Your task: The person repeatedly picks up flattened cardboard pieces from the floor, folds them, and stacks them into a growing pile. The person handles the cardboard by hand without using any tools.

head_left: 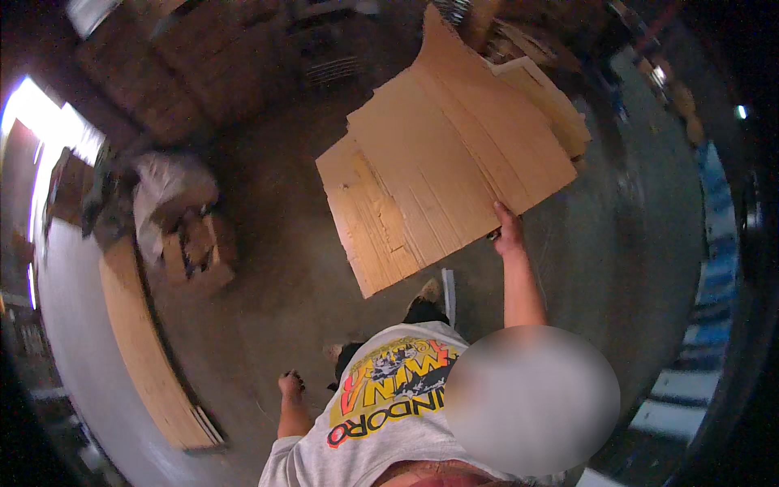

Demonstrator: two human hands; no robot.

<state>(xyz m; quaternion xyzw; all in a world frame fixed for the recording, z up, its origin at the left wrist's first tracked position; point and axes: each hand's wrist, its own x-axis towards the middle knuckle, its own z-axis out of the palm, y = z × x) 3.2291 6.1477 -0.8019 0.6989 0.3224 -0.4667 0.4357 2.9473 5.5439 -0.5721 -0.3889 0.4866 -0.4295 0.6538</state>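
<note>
Raised in front of me to the right is a large flattened sheet of brown cardboard (438, 138), with torn edges, creases and a paler stripped patch at its left. My right hand (508, 230) grips its near edge, thumb on top and the fingers mostly hidden beneath. At my left side, low and away from the sheet, hangs my left hand (291, 385). Its fingers look curled in, with a dark spot at them; what they hold, if anything, is too small to make out.
An opened cardboard box (199, 252) stands on the floor at left beside a pale bulging sack (172, 191). Long wooden boards (150, 349) lie farther left. More cardboard (560, 105) shows behind the sheet. A white strip (449, 296) lies near my foot. Blue-and-white stacked material (710, 268) lines the right.
</note>
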